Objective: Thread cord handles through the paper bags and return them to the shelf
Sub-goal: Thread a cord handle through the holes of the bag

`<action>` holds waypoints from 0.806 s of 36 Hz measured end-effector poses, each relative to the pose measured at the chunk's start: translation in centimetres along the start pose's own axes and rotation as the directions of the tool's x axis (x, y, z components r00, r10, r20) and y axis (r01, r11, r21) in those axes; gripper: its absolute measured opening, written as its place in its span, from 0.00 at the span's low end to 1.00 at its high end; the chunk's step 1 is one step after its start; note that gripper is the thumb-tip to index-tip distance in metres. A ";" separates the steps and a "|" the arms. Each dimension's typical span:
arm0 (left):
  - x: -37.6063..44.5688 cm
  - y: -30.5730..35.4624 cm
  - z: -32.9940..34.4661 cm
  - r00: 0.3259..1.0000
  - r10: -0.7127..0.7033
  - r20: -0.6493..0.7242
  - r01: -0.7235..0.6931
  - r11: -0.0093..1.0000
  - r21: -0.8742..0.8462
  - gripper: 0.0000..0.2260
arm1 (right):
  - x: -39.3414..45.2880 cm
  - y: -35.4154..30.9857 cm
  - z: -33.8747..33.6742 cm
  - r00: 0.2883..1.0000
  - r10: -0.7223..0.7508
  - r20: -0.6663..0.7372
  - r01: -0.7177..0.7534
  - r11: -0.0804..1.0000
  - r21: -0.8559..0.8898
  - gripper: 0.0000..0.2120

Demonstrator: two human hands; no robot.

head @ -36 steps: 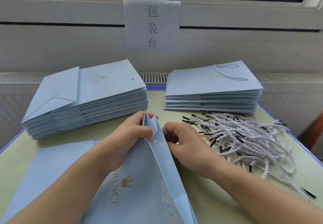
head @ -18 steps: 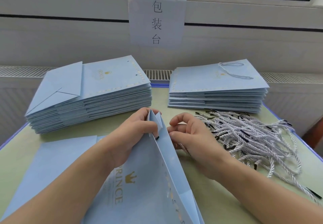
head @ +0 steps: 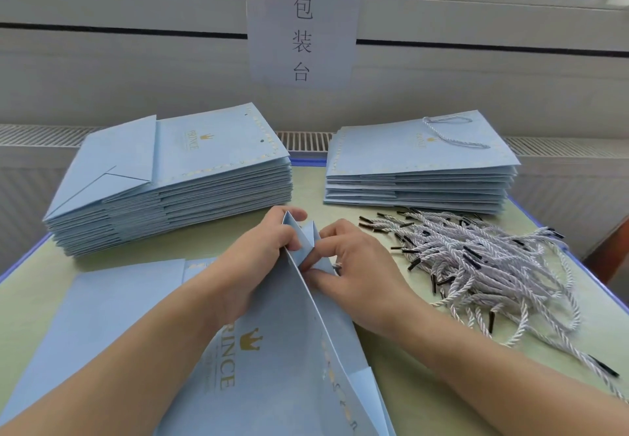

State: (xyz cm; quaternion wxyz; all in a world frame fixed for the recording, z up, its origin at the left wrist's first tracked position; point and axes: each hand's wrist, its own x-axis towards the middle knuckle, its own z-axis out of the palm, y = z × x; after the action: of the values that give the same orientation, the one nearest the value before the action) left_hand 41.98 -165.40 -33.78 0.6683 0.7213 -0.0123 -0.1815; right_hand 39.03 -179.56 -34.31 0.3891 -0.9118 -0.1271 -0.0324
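Note:
A light blue paper bag [head: 289, 350] with a gold crown print lies half open in front of me, its mouth pointing away. My left hand [head: 258, 265] grips the raised top edge of its upper panel. My right hand [head: 360, 275] is at the mouth's inner fold, thumb and forefinger pinched together against the paper. A short bit of white cord [head: 337, 267] shows under those fingers; the rest of it is hidden. A loose pile of white cord handles [head: 476, 265] with black tips lies just right of my right hand.
A tall stack of flat bags [head: 204, 163] stands at the back left. A lower stack [head: 418, 163], its top bag fitted with a cord, stands at the back right. Another flat bag [head: 102, 316] lies under my left forearm. A paper sign [head: 303, 34] hangs on the wall behind the green table [head: 408, 384].
My right hand has moved closer to the bag's mouth and now pinches at the fold. The black cord tip seen near my left thumb no longer shows. My left hand keeps its grip.

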 end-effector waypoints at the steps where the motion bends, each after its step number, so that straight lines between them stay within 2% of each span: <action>1: 0.0 0.0 0.0 1.000 0.002 0.001 -0.002 1.000 0.003 0.23 | 0.0 0.0 0.1 1.000 -0.004 -0.014 0.004 1.000 -0.017 0.05; 6: -0.1 -0.1 0.2 1.000 0.003 0.005 -0.003 0.999 0.036 0.22 | -0.3 0.4 0.8 0.989 -0.092 -0.115 0.093 0.996 0.000 0.04; 12: 0.0 -0.1 0.0 1.000 -0.007 0.028 0.006 0.999 0.038 0.22 | -0.6 0.7 1.3 0.938 -0.249 -0.242 0.223 0.966 -0.128 0.05; 14: -0.1 -0.1 0.0 0.999 -0.012 0.039 0.010 0.999 0.039 0.22 | -0.4 0.9 1.3 0.929 -0.262 -0.262 0.241 0.964 -0.109 0.05; 17: -0.2 0.0 -0.2 0.999 -0.028 0.045 0.026 0.999 0.036 0.21 | -0.2 0.9 1.0 0.956 -0.170 -0.240 0.213 0.963 0.164 0.04; 19: -0.3 0.0 -0.2 0.998 -0.036 0.046 0.035 0.999 0.017 0.21 | -0.1 0.9 0.9 0.980 -0.078 -0.184 0.143 0.918 0.371 0.10; 21: -0.3 0.0 -0.2 0.998 -0.041 0.044 0.040 0.999 0.016 0.21 | 0.0 0.9 0.8 0.987 -0.029 -0.160 0.100 0.882 0.459 0.12; 22: -0.2 0.0 -0.2 0.998 -0.040 0.045 0.039 0.999 0.024 0.20 | 0.0 0.9 0.7 0.979 -0.060 -0.193 0.136 0.903 0.408 0.10; 24: -0.1 -0.1 -0.3 0.998 -0.032 0.051 0.029 0.998 0.053 0.21 | 0.2 1.0 0.4 0.919 -0.256 -0.300 0.289 0.955 0.067 0.05; 25: 0.1 -0.2 -0.3 0.998 -0.028 0.052 0.024 0.997 0.071 0.22 | 0.2 1.2 0.3 0.872 -0.375 -0.315 0.356 0.927 -0.118 0.06; 26: 0.1 -0.2 -0.3 0.998 -0.021 0.054 0.017 0.996 0.084 0.22 | 0.2 1.3 0.3 0.833 -0.459 -0.310 0.409 0.887 -0.215 0.07; 27: 0.2 -0.2 -0.1 0.998 -0.013 0.055 0.008 0.996 0.090 0.21 | 0.1 1.3 0.2 0.822 -0.481 -0.305 0.434 0.876 -0.212 0.08; 29: 0.2 -0.3 0.0 0.999 -0.001 0.045 -0.004 0.996 0.091 0.20 | 0.0 1.0 -0.1 0.861 -0.421 -0.285 0.421 0.905 -0.062 0.05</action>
State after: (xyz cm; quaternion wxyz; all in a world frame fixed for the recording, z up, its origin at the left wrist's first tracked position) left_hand 42.13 -165.46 -34.13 0.6345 0.7466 -0.0361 -0.1964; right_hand 39.25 -180.28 -34.99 0.3878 -0.8468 -0.2642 -0.2504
